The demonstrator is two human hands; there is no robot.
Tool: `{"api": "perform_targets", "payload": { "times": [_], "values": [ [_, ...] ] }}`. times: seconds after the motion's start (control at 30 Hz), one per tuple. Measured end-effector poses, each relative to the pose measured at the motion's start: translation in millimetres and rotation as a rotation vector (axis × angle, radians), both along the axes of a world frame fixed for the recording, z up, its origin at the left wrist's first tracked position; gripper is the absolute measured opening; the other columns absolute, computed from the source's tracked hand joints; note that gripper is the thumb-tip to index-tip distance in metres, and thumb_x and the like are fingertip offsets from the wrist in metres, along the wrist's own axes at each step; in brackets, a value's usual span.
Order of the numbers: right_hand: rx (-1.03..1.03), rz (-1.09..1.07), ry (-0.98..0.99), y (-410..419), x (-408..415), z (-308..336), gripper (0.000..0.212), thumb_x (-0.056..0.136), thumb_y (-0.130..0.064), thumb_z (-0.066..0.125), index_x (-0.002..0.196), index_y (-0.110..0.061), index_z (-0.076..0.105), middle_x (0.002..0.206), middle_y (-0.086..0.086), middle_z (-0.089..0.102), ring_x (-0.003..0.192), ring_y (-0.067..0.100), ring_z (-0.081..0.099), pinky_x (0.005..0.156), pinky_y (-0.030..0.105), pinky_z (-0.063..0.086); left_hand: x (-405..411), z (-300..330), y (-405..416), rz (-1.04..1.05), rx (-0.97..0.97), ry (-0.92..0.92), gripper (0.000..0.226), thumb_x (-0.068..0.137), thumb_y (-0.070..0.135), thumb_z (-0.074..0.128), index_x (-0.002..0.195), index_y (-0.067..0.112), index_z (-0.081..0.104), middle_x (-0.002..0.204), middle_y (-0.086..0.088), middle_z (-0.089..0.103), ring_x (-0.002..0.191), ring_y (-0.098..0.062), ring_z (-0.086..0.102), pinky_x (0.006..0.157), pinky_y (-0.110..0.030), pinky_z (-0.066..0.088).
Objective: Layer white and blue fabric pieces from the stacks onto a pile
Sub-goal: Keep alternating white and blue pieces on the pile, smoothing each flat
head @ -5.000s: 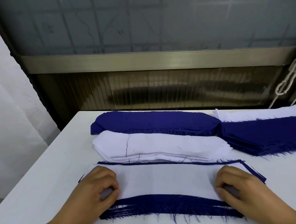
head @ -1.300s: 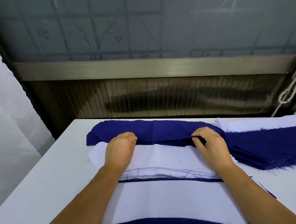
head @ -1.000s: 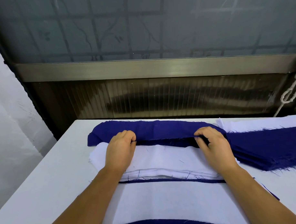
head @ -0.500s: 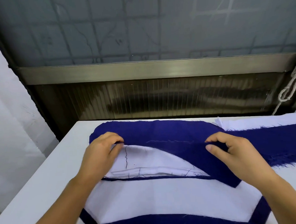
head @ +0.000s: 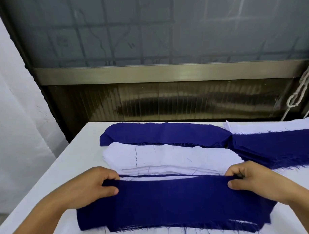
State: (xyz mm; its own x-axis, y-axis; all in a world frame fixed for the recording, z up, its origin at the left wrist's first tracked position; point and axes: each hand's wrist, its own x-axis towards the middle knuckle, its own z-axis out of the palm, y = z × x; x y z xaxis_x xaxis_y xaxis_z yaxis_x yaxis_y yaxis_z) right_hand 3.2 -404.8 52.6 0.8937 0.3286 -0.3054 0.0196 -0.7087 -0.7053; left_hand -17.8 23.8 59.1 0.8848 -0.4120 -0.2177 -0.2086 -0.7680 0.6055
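Note:
A blue fabric piece [head: 170, 202] is stretched between my hands over the near pile [head: 241, 226], hiding most of it. My left hand [head: 93, 187] pinches its upper left corner and my right hand [head: 254, 180] pinches its upper right corner. Just beyond lies the white stack [head: 169, 156], and behind that the blue stack [head: 164, 134]. A sliver of the pile's white layer shows along the far edge of the held piece.
The white table [head: 73, 163] ends at its left edge near a pale wall. At the right lie a second blue stack [head: 277, 147] and a white stack [head: 273, 126]. A metal-framed dark panel stands behind the table, with a knotted rope [head: 300, 96] at far right.
Both hands lifted a blue piece off the far blue stack and drew it toward me; it now hangs spread over the near pile, covering the white layer.

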Motion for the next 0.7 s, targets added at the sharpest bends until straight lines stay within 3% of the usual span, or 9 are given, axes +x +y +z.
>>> {"api": "perform_targets", "payload": {
  "times": [0.1, 0.23, 0.3, 0.37, 0.43, 0.47, 0.53, 0.63, 0.7],
  "values": [
    [0.063, -0.066, -0.129, -5.0, -0.4, 16.3, 0.014, 0.092, -0.017, 0.065, 0.085, -0.026, 0.073, 0.088, -0.002, 0.075, 0.08, 0.016, 0.072, 0.079, 0.036, 0.058, 1.0, 21.7, 3.8, 0.096, -0.092, -0.129, 0.021, 0.09, 0.022, 0.068, 0.087, 0.042, 0.07, 0.09, 0.017, 0.072, 0.08, -0.002, 0.068, 0.069, -0.014, 0.05],
    [0.221, -0.221, -0.543, -8.4, -5.0, 37.1, 0.014, 0.087, -0.026, 0.064, 0.088, -0.04, 0.068, 0.085, -0.014, 0.073, 0.074, 0.004, 0.069, 0.06, 0.011, 0.049, 0.5, 51.2, 1.0, 0.279, -0.269, -0.501, 0.011, 0.078, 0.033, 0.069, 0.085, 0.042, 0.07, 0.083, 0.018, 0.071, 0.072, 0.002, 0.066, 0.054, -0.007, 0.047],
    [0.152, -0.26, -0.828, -9.3, -11.6, 33.1, 0.01, 0.086, -0.035, 0.059, 0.088, -0.044, 0.064, 0.09, -0.023, 0.068, 0.08, -0.004, 0.064, 0.064, 0.005, 0.044, -2.8, 53.7, -2.7, 0.301, -0.304, -0.652, 0.011, 0.076, 0.033, 0.067, 0.084, 0.04, 0.069, 0.086, 0.017, 0.069, 0.077, 0.001, 0.065, 0.057, -0.006, 0.047],
    [0.047, -0.208, -1.007, -10.7, -18.9, 17.9, 0.011, 0.093, -0.032, 0.06, 0.089, -0.043, 0.06, 0.098, -0.026, 0.062, 0.092, -0.006, 0.058, 0.078, 0.006, 0.041, -8.7, 40.7, -4.2, 0.223, -0.262, -0.731, 0.017, 0.079, 0.022, 0.072, 0.081, 0.038, 0.068, 0.088, 0.013, 0.067, 0.08, -0.004, 0.063, 0.065, -0.007, 0.046],
    [-0.019, -0.099, -1.062, -14.7, -25.3, -9.0, 0.009, 0.094, -0.032, 0.055, 0.093, -0.03, 0.064, 0.102, -0.025, 0.058, 0.103, -0.004, 0.054, 0.087, 0.013, 0.04, -17.4, 16.4, -4.8, 0.106, -0.237, -0.732, 0.012, 0.084, 0.027, 0.074, 0.081, 0.037, 0.068, 0.089, 0.013, 0.064, 0.081, -0.005, 0.063, 0.071, -0.008, 0.044],
    [-0.045, -0.035, -1.06, -16.5, -29.2, -22.8, 0.022, 0.095, -0.037, 0.049, 0.091, -0.024, 0.066, 0.102, -0.025, 0.058, 0.106, -0.003, 0.052, 0.091, 0.017, 0.039, -21.9, 2.1, -3.2, 0.06, -0.241, -0.673, 0.005, 0.086, 0.039, 0.07, 0.083, 0.036, 0.068, 0.091, 0.016, 0.063, 0.083, -0.004, 0.062, 0.073, -0.009, 0.044],
    [-0.097, 0.064, -1.066, -16.9, -37.4, -48.8, 0.045, 0.1, -0.043, 0.038, 0.085, -0.017, 0.071, 0.099, -0.02, 0.061, 0.106, -0.001, 0.053, 0.095, 0.018, 0.038, -31.5, -24.4, -0.5, -0.009, -0.161, -0.617, 0.025, 0.087, 0.057, 0.057, 0.084, 0.035, 0.068, 0.096, 0.021, 0.06, 0.088, 0.0, 0.06, 0.076, -0.01, 0.043],
    [-0.096, 0.071, -1.028, -15.5, -45.5, -65.7, 0.052, 0.101, -0.047, 0.036, 0.081, -0.016, 0.073, 0.095, -0.015, 0.066, 0.102, 0.001, 0.055, 0.093, 0.018, 0.04, -35.9, -50.9, 1.4, -0.029, -0.086, -0.609, 0.013, 0.078, 0.04, 0.062, 0.083, 0.031, 0.069, 0.103, 0.026, 0.057, 0.093, 0.004, 0.058, 0.081, -0.011, 0.043],
    [-0.059, 0.021, -1.014, -14.6, -48.6, -65.8, 0.052, 0.1, -0.049, 0.037, 0.081, -0.017, 0.073, 0.095, -0.013, 0.066, 0.102, 0.002, 0.056, 0.09, 0.02, 0.042, -37.2, -59.2, 1.9, 0.023, -0.135, -0.583, 0.011, 0.075, 0.037, 0.06, 0.084, 0.035, 0.067, 0.107, 0.026, 0.058, 0.097, 0.004, 0.059, 0.084, -0.009, 0.042]
  ]
}}
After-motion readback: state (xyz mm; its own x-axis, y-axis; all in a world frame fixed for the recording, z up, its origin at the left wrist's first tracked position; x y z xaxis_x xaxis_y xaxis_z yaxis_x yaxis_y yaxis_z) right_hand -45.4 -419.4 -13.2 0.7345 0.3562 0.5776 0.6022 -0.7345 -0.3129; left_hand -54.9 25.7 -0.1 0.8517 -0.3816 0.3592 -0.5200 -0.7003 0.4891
